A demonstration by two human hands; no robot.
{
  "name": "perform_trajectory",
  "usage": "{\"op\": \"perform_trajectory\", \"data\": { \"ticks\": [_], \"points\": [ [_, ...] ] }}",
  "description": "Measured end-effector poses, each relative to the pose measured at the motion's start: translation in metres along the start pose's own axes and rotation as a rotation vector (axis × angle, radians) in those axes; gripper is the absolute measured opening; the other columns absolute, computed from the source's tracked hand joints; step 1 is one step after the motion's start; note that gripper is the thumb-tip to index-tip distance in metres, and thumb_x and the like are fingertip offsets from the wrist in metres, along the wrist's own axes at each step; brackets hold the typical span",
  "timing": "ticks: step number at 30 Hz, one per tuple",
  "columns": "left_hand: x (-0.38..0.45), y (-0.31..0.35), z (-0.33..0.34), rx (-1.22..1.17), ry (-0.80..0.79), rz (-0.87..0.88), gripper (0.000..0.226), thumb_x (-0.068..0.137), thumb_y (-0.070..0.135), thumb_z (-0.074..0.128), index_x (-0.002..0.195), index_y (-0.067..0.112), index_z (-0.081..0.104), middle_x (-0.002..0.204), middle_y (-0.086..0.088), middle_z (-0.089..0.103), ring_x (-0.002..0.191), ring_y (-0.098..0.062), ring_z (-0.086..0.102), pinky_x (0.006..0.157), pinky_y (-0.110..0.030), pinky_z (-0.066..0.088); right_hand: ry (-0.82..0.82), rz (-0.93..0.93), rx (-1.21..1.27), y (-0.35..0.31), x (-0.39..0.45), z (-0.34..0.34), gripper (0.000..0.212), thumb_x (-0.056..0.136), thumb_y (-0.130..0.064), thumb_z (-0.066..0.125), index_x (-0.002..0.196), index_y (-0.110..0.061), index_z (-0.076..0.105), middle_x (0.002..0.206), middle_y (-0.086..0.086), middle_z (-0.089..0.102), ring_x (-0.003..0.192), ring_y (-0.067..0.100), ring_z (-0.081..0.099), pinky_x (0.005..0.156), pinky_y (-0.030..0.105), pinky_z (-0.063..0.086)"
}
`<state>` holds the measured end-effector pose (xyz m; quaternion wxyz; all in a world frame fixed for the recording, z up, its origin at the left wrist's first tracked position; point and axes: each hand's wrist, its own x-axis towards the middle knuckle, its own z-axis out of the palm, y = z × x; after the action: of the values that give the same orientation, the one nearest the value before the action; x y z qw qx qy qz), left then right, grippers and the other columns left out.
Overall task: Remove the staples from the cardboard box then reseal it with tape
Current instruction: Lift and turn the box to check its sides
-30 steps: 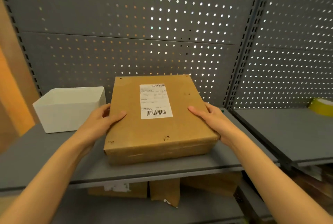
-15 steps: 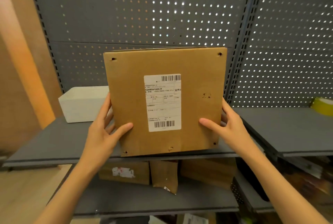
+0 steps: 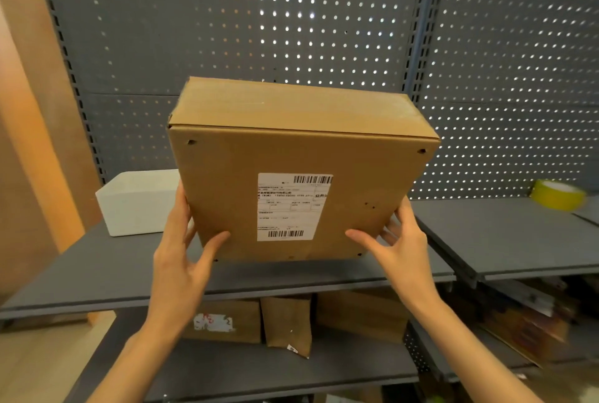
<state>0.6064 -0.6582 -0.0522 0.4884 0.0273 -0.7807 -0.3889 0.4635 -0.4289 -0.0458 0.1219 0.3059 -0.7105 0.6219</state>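
Observation:
A brown cardboard box (image 3: 227,188) stands on its lower edge on the grey shelf (image 3: 107,269), its labelled face turned to me and its top side tilted into view. A white shipping label (image 3: 291,208) sits on that face, and small punctures mark the corners. My left hand (image 3: 181,260) grips the box's lower left side, thumb on the front face. My right hand (image 3: 395,247) grips the lower right side the same way. A yellow roll of tape (image 3: 557,194) lies on the neighbouring shelf at the far right.
A white open bin (image 3: 136,204) stands on the shelf left of the box. Grey perforated panels (image 3: 291,20) back the shelves. Brown packages (image 3: 285,318) lie on the lower shelf. An orange-brown wall (image 3: 29,130) borders the left.
The box, flat on the shelf a second ago, has been tipped up onto its edge. Since half a second ago it has leaned further, showing its top side.

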Motion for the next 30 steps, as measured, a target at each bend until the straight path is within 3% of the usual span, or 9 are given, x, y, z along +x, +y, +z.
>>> {"op": "perform_trajectory", "data": {
  "ticks": [3, 6, 10, 12, 14, 19, 21, 25, 30],
  "points": [
    [0.004, -0.003, -0.002, -0.006, -0.002, -0.022, 0.086, 0.078, 0.024, 0.059, 0.135, 0.063, 0.008, 0.135, 0.047, 0.027, 0.127, 0.017, 0.031, 0.102, -0.005, 0.029, 0.004, -0.011, -0.012, -0.001, 0.003, 0.003, 0.091, 0.071, -0.015, 0.078, 0.145, -0.025, 0.027, 0.115, -0.033, 0.051, 0.104, -0.019, 0.051, 0.088, 0.003, 0.042],
    [0.012, -0.007, -0.007, -0.003, -0.018, -0.046, 0.084, 0.079, 0.024, 0.06, 0.143, 0.047, 0.012, 0.131, 0.049, 0.03, 0.122, 0.022, 0.033, 0.098, -0.002, 0.032, -0.013, -0.018, -0.062, -0.005, 0.009, 0.006, 0.093, 0.069, -0.021, 0.08, 0.146, -0.026, 0.027, 0.117, -0.031, 0.051, 0.104, -0.016, 0.052, 0.086, 0.006, 0.044],
    [0.033, -0.005, -0.017, -0.023, -0.029, -0.148, 0.082, 0.077, 0.015, 0.068, 0.143, 0.036, 0.023, 0.136, 0.016, 0.042, 0.122, -0.006, 0.043, 0.092, -0.022, 0.044, -0.037, 0.005, -0.113, -0.016, 0.024, 0.004, 0.099, 0.064, -0.031, 0.083, 0.146, -0.031, 0.027, 0.126, -0.021, 0.05, 0.107, -0.005, 0.052, 0.082, 0.011, 0.047],
    [0.047, -0.002, -0.024, -0.093, -0.051, -0.229, 0.078, 0.076, 0.011, 0.07, 0.136, 0.04, 0.03, 0.131, 0.011, 0.046, 0.115, -0.011, 0.047, 0.082, -0.022, 0.044, -0.054, 0.045, -0.106, -0.025, 0.034, 0.003, 0.091, 0.065, -0.033, 0.082, 0.143, -0.032, 0.033, 0.125, -0.019, 0.049, 0.104, -0.008, 0.05, 0.072, 0.006, 0.046],
    [0.057, 0.001, -0.03, -0.163, -0.08, -0.305, 0.069, 0.075, 0.015, 0.071, 0.129, 0.042, 0.038, 0.125, 0.009, 0.05, 0.107, -0.011, 0.052, 0.074, -0.02, 0.043, -0.075, 0.109, -0.065, -0.033, 0.041, 0.001, 0.08, 0.066, -0.036, 0.08, 0.137, -0.032, 0.042, 0.124, -0.017, 0.053, 0.106, -0.003, 0.053, 0.075, 0.009, 0.048],
    [0.071, -0.001, -0.039, -0.279, -0.153, -0.437, 0.04, 0.09, 0.033, 0.053, 0.129, 0.033, 0.05, 0.122, 0.009, 0.058, 0.105, -0.002, 0.055, 0.079, -0.021, 0.044, -0.136, 0.41, 0.111, -0.046, 0.056, 0.002, 0.049, 0.078, -0.048, 0.067, 0.119, -0.023, 0.062, 0.107, -0.005, 0.069, 0.096, 0.012, 0.066, 0.084, 0.028, 0.053],
    [0.073, -0.001, -0.04, -0.315, -0.153, -0.488, 0.03, 0.093, 0.04, 0.044, 0.12, 0.039, 0.057, 0.118, 0.014, 0.061, 0.107, -0.007, 0.056, 0.087, -0.027, 0.043, -0.169, 0.535, 0.173, -0.047, 0.06, 0.001, 0.035, 0.082, -0.049, 0.063, 0.104, -0.023, 0.067, 0.098, -0.003, 0.07, 0.092, 0.014, 0.065, 0.084, 0.03, 0.051],
    [0.075, 0.0, -0.041, -0.385, -0.131, -0.581, 0.028, 0.095, 0.043, 0.039, 0.088, 0.04, 0.065, 0.08, 0.017, 0.071, 0.085, -0.006, 0.06, 0.076, -0.027, 0.045, -0.238, 0.597, 0.242, -0.045, 0.062, 0.0, 0.03, 0.082, -0.051, 0.061, 0.093, -0.024, 0.068, 0.087, 0.0, 0.066, 0.086, 0.018, 0.059, 0.088, 0.036, 0.047],
    [0.078, -0.001, -0.039, -0.371, -0.129, -0.662, 0.027, 0.095, 0.047, 0.038, 0.081, 0.034, 0.057, 0.083, 0.006, 0.061, 0.08, -0.01, 0.056, 0.087, -0.034, 0.041, -0.259, 0.609, 0.33, -0.047, 0.064, 0.004, 0.029, 0.088, -0.052, 0.052, 0.092, -0.027, 0.068, 0.078, -0.005, 0.071, 0.071, 0.012, 0.067, 0.072, 0.031, 0.051]
  ]
}}
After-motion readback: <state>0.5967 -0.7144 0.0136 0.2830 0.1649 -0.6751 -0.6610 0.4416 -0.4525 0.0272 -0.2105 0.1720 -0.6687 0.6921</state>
